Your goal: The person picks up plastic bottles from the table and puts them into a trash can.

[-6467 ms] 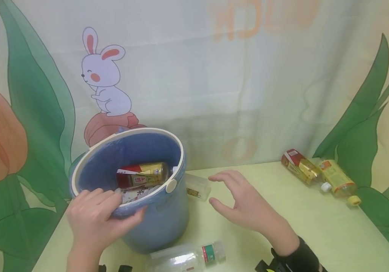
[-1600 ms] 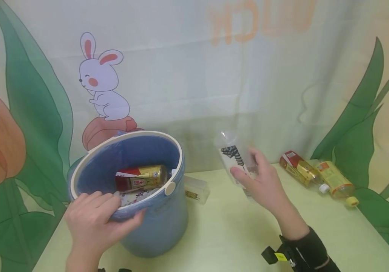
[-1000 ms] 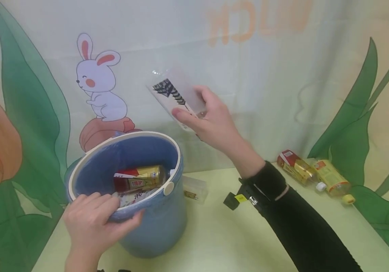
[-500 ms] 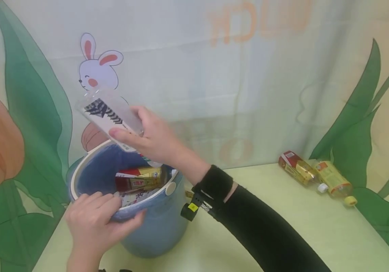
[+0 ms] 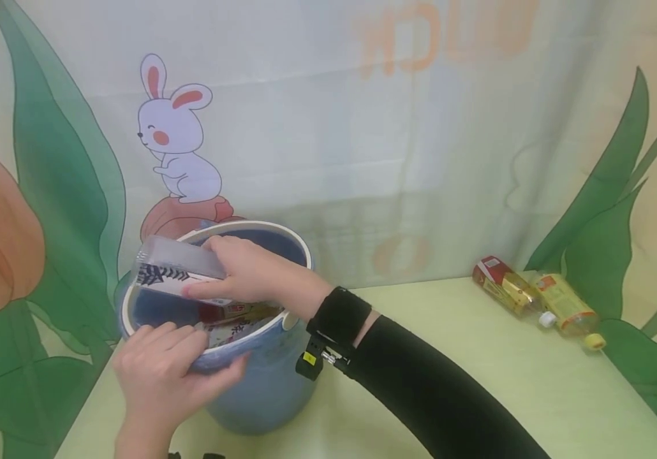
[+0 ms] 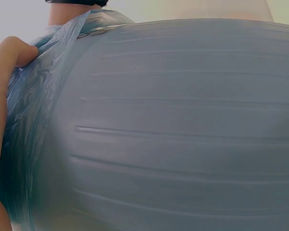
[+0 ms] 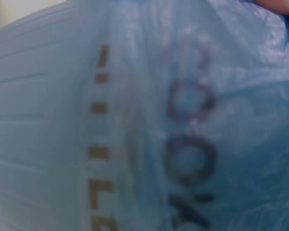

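A blue trash bin (image 5: pixel 259 395) with a white rim ring and a blue plastic liner (image 6: pixel 43 96) stands tilted toward me on the table. My left hand (image 5: pixel 162 370) grips its near rim, fingers over the edge and thumb outside. Over the mouth of the bin, my right hand (image 5: pixel 248 271) holds a clear plastic bottle (image 5: pixel 176 261) with a black-and-white label, its base pointing left. Below it, partly hidden by that hand, a red-and-gold bottle (image 5: pixel 214 312) lies inside. The right wrist view shows mostly the bin's outer wall and the liner with printed letters.
Two bottles lie at the table's back right: a red-and-gold one (image 5: pixel 503 284) with a white cap and a yellow-labelled one (image 5: pixel 566 306) with a yellow cap. A printed rabbit curtain (image 5: pixel 363 140) hangs behind the pale green table (image 5: pixel 420 370).
My right hand took up the clear bottle from the table in front, carried it up and left, then lowered it over the bin's mouth. My left hand has kept its grip on the rim.
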Motion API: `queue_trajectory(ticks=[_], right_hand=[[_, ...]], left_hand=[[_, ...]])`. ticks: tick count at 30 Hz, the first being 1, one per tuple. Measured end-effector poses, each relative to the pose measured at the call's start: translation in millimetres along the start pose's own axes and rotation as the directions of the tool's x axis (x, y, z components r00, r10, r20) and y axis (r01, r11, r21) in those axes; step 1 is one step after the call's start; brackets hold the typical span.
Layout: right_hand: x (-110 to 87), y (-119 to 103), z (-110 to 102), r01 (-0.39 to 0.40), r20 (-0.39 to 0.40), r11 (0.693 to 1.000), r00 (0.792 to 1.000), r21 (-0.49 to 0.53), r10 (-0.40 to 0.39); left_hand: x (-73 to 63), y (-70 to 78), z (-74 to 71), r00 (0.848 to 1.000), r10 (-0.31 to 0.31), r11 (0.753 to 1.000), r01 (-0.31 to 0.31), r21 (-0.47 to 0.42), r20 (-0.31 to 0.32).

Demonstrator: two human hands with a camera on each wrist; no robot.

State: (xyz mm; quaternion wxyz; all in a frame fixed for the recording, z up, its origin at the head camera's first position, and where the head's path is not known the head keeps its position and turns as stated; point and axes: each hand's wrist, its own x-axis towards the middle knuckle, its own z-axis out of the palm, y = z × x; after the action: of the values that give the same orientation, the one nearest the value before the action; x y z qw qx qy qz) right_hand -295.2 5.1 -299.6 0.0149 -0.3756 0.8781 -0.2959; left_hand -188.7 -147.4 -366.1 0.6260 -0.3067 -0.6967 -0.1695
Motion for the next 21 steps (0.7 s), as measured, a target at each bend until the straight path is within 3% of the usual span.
queue_trajectory(ticks=[13, 21], right_hand=[[-3.4, 3.3, 7.0, -0.008, 0.106, 0.970, 0.994, -0.245, 0.035], [-7.9, 0.4, 8.8, -0.020, 0.242, 0.926, 0.963, -0.376, 0.118]], left_hand=[[0.1, 0.1, 0.7, 1.000, 0.006, 1.000, -0.006, -0.004, -0.016], [-0.2, 1.4, 1.5, 1.000, -0.002, 1.000, 0.002, -0.013, -0.022]])
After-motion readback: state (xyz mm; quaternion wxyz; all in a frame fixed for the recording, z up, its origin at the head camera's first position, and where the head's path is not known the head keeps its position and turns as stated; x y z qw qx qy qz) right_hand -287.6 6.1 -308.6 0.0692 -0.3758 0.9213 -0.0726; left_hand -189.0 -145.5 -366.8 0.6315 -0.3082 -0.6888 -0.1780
